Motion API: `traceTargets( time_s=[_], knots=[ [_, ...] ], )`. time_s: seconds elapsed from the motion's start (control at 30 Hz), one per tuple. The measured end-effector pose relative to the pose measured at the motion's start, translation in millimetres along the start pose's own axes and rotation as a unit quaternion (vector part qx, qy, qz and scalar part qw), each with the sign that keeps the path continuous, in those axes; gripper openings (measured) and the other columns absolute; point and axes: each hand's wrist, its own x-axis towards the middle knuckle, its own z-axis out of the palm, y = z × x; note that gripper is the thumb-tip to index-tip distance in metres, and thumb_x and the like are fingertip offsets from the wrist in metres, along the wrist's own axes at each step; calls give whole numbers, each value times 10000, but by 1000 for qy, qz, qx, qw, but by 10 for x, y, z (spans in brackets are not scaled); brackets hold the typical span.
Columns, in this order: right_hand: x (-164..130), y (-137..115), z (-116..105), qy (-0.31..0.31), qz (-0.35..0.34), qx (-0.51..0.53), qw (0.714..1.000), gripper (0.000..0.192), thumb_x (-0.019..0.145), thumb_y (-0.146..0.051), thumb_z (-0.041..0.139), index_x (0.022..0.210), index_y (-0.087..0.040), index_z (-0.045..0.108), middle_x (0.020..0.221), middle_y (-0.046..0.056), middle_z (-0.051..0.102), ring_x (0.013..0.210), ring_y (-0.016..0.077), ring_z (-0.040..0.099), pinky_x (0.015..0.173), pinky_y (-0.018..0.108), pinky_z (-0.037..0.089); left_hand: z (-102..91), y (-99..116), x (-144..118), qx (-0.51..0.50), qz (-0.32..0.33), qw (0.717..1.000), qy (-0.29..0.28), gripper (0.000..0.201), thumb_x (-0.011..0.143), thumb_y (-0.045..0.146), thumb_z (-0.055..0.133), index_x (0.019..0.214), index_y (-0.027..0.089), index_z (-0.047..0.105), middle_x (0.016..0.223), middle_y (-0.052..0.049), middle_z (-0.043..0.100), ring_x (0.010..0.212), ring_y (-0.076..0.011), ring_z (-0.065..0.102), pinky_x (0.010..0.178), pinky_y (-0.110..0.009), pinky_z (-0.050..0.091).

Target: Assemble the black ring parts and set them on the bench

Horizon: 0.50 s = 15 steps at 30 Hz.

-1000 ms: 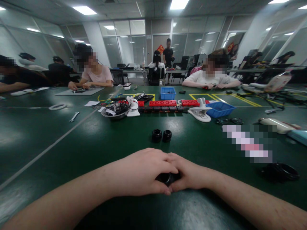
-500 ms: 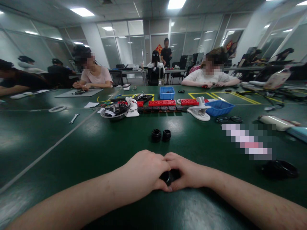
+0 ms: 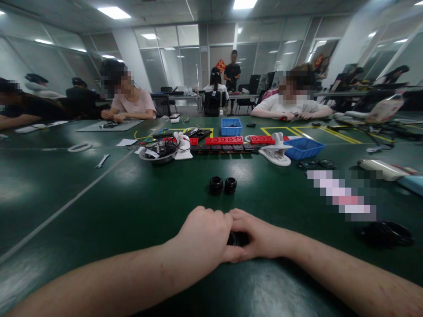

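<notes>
Both my hands meet low in the middle of the head view, closed around a dark, glossy round part (image 3: 243, 239). Most of this part is hidden by fingers, so its full shape does not show. My left hand (image 3: 206, 235) grips it from the left, knuckles up, its thumb reaching along the near side. From the right, my right hand (image 3: 261, 235) holds the same part, with thumb and fingertips touching the left hand. Just beyond them, a larger black ribbed ring-shaped part (image 3: 216, 186) and a smaller one (image 3: 230, 185) stand side by side on the green table (image 3: 148, 198).
A black ring-like object (image 3: 388, 234) lies at the right. Farther back are a bowl of cables (image 3: 158, 154), white clamps (image 3: 276, 154), red power strips (image 3: 224, 141) and blue bins (image 3: 304, 148). A wrench (image 3: 102, 161) lies left. Other people sit across the table.
My left hand has rolled and slid slightly right over the dark part, its thumb now overlapping the right thumb. Less of the part shows. My right hand stays nearly in place.
</notes>
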Motion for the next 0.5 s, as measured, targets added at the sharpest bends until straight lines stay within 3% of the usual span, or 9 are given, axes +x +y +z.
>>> traceTargets(
  time_s=[0.17, 0.3, 0.37, 0.5],
  knots=[
    [-8, 19, -3, 1, -15, 3, 1000, 413, 681, -319, 709, 1061, -188, 611, 1053, 55, 571, 1013, 206, 480, 919, 360, 340, -103, -120, -35, -34, 23, 999, 34, 546, 747, 650, 529, 867, 128, 637, 786, -78, 646, 715, -271, 615, 613, -362, 466],
    [-13, 29, 5, 9, -13, 9, 1000, 430, 670, -325, 721, 1058, -175, 610, 1049, 58, 573, 1008, 210, 482, 899, 355, 353, -182, -251, -67, -113, 129, 985, 31, 341, 762, 428, 665, 1016, 206, 611, 958, -29, 632, 870, -222, 594, 731, -312, 456],
    [-9, 30, 6, 15, -19, 14, 1000, 431, 664, -328, 727, 1048, -169, 613, 1038, 59, 573, 998, 210, 487, 893, 356, 354, -199, -296, -70, -139, 177, 974, 4, 367, 732, 283, 725, 1071, 239, 594, 1071, -16, 604, 975, -206, 561, 825, -300, 427],
    [-3, 13, -2, 6, -16, 5, 1000, 329, 683, -341, 709, 954, -167, 644, 995, 52, 575, 956, 202, 495, 873, 359, 359, -190, -319, -48, -148, 187, 971, -32, 363, 721, 175, 733, 1060, 232, 615, 1082, -18, 605, 997, -204, 554, 845, -291, 413]
  ],
)
